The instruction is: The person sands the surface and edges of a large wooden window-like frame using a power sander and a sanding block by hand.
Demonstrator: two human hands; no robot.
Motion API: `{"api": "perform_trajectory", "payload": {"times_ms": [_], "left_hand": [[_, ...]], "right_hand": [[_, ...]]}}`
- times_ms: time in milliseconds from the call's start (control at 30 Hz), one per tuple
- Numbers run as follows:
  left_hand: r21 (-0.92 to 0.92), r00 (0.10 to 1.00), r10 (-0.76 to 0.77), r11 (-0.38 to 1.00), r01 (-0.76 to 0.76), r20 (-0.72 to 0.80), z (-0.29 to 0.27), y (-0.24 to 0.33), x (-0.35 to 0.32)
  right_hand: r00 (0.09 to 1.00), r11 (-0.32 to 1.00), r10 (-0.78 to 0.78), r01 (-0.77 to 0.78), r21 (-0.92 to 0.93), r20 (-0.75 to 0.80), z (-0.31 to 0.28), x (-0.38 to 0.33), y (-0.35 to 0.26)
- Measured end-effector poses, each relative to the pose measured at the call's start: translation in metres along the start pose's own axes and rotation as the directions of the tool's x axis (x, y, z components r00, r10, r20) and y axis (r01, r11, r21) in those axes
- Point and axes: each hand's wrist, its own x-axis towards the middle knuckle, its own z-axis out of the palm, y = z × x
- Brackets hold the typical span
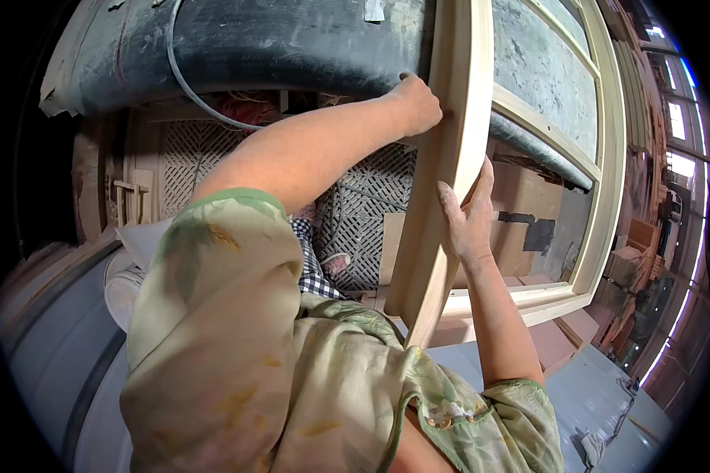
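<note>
A large pale wooden frame (469,87) with crossbars stands tilted in front of me, its thick near rail running from the top of the view down to my waist. My right hand (469,221) grips this rail, thumb on the near face and fingers round the inner edge. My left hand (418,106) is closed in a fist against the rail's left side, higher up. Whatever its curled fingers hold, if anything, is hidden; a small dark bit shows at their top. Behind the frame lies a dark, dusty padded surface (292,47) with a rounded edge.
A grey hose (183,75) loops over the padded edge. Below lies a patterned floor mat (371,229). A cardboard box (528,197) with dark tape shows through the frame. Stacked timber (639,94) lines the right side, and pale blue sheeting (568,402) lies at lower right.
</note>
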Motion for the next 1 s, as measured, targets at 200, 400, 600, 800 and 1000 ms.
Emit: {"api": "perform_trajectory", "payload": {"times_ms": [200, 400, 600, 800, 1000], "left_hand": [[-0.151, 0.994, -0.053, 0.986, 0.068, 0.099, -0.002, -0.021, 0.016], [-0.226, 0.986, 0.122, 0.97, -0.094, 0.114, -0.004, 0.022, -0.029], [-0.356, 0.968, 0.236, 0.914, -0.194, 0.079, 0.016, 0.11, -0.092], [-0.368, 0.97, 0.177, 0.924, -0.105, 0.168, 0.02, 0.191, -0.153], [-0.123, 0.987, -0.102, 0.985, 0.117, 0.127, 0.031, 0.208, -0.166]], "right_hand": [[0.999, 0.999, -0.044, 0.044, 0.001, 0.0, 0.0, 0.002, -0.002], [0.999, 0.999, 0.019, -0.018, 0.032, -0.035, -0.001, 0.002, 0.001], [0.997, 1.0, 0.021, -0.019, 0.02, -0.077, -0.001, 0.001, 0.013], [0.998, 0.998, -0.025, 0.028, -0.049, 0.066, -0.01, -0.032, 0.012], [0.877, 0.971, -0.042, 0.149, -0.189, 0.479, -0.041, -0.129, 0.034]]}}
